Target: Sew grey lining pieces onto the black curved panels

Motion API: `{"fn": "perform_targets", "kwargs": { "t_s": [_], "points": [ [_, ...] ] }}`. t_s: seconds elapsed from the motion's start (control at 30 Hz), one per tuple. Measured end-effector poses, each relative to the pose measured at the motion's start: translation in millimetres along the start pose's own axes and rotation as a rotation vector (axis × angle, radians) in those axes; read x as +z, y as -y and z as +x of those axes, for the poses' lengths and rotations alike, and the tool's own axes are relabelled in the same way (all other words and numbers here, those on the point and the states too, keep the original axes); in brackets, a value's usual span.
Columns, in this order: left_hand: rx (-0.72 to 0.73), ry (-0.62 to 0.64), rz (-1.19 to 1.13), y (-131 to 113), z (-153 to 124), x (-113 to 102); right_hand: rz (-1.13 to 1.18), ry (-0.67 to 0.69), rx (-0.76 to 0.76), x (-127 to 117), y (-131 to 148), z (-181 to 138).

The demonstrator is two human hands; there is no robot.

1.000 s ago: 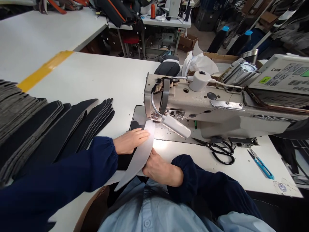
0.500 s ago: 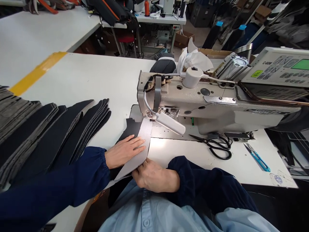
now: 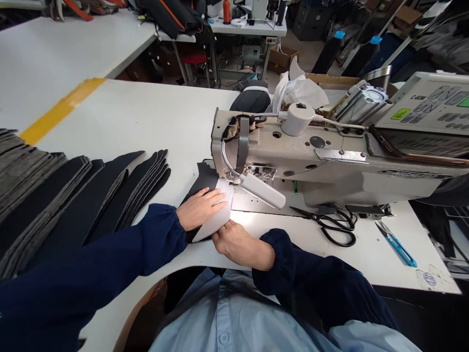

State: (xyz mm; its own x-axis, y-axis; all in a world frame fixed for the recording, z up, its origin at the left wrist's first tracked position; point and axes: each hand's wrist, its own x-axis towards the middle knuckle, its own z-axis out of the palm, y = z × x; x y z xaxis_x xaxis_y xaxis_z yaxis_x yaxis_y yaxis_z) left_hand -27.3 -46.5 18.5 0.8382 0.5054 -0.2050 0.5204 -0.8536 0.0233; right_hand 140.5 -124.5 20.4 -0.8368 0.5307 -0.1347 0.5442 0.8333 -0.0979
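While the left hand (image 3: 201, 209) lies flat with fingers extended on the grey piece (image 3: 219, 220), the right hand (image 3: 236, 242) pinches its edge at four o'clock from there. At twelve o'clock from the left hand shows a black piece (image 3: 202, 178). From the right hand, the sewing machine (image 3: 264, 144) stands at one o'clock, black scissors (image 3: 319, 218) at three on the counter (image 3: 164, 122).

The light falls bright on the white tabletop (image 3: 176, 122); near the sewing-machine lamp (image 3: 262, 190) there is strong glare; the yellow tape (image 3: 69, 105) shines a little; under the far table (image 3: 252, 30) it is dim; the edges of the view look stretched; the sewing-machine nameplate (image 3: 417, 173) is blurred.
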Motion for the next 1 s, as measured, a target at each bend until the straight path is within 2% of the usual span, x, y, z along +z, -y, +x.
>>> {"fn": "perform_targets", "kwargs": {
  "t_s": [0.27, 0.43, 0.57, 0.73, 1.0],
  "points": [
    [-0.045, -0.003, -0.026, 14, 18, -10, -0.06, -0.04, 0.068, 9, -19, 10],
    [0.121, 0.062, -0.104, 4, 5, -26, -0.062, -0.065, 0.078, 11, -22, 10],
    [0.086, 0.118, -0.072, 1, -2, -23, 0.006, -0.05, 0.047, 6, -20, 7],
    [0.041, 0.056, -0.004, 6, 6, -12, -0.032, -0.079, 0.057, 8, -23, 8],
    [0.022, -0.055, 0.068, 13, 18, -5, -0.081, -0.188, 0.132, 26, -32, 18]
  ]
}}
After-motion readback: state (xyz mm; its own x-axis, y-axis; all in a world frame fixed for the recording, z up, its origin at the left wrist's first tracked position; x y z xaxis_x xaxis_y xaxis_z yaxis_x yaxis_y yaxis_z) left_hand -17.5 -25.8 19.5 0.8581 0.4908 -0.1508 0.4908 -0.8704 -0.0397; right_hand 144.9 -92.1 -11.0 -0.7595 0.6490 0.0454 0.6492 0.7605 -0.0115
